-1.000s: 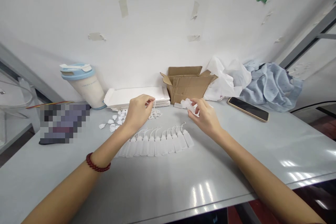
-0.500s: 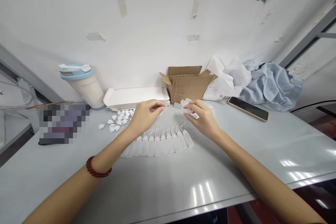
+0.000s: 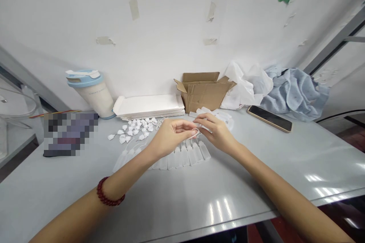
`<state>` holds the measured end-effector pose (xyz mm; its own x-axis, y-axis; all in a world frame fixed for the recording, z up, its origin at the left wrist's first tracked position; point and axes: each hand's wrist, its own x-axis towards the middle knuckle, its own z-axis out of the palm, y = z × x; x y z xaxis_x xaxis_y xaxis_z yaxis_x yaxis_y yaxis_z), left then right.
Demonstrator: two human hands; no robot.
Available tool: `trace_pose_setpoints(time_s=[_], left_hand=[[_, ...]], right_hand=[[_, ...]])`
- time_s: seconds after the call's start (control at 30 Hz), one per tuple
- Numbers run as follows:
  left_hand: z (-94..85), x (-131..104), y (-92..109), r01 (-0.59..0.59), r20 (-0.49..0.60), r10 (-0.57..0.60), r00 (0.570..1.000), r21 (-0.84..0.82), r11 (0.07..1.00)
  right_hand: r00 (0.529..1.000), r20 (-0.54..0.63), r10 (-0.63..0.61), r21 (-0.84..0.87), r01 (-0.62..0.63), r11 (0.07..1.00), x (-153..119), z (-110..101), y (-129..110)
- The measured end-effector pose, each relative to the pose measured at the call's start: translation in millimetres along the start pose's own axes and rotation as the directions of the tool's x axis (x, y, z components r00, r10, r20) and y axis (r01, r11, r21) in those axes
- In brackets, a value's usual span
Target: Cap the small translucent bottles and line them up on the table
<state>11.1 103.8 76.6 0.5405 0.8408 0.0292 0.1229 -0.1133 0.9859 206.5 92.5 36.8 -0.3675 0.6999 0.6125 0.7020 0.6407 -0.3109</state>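
Note:
My left hand point(image 3: 168, 138), a dark red bead bracelet point(image 3: 108, 193) on its wrist, pinches a thin white cord point(image 3: 195, 134) that loops out past the thumb. Close against it, my right hand point(image 3: 218, 132) has its fingertips drawn together at the cord. Whatever sits between those fingers is hidden. Below both hands lies a row of small translucent bottles point(image 3: 178, 157) with white cords at their necks, partly covered by the left forearm. Behind the right hand is a loose pile of similar bottles point(image 3: 225, 117). Small white cap-like pieces point(image 3: 129, 132) lie scattered beyond the left wrist.
Along the wall stand a blue-lidded cup point(image 3: 95, 93), a stack of flat white boxes point(image 3: 151, 105), an open cardboard box point(image 3: 203, 97) and a white plastic bag point(image 3: 242, 85). A phone point(image 3: 269, 118) and bunched blue cloth point(image 3: 296, 93) lie at right.
My right hand has left the bottle pile and moved toward the left hand. My left hand has shifted right and slightly down, so the two now meet above the bottle row.

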Motion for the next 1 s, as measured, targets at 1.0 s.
trace_pose_setpoints(time_s=[1.0], left_hand=[[6.0,2,-7,0.039,-0.117,-0.05,0.992,-0.094,0.995]], right_hand=[[0.997,-0.03,-0.071,-0.064,0.069,0.996,-4,1,-15]])
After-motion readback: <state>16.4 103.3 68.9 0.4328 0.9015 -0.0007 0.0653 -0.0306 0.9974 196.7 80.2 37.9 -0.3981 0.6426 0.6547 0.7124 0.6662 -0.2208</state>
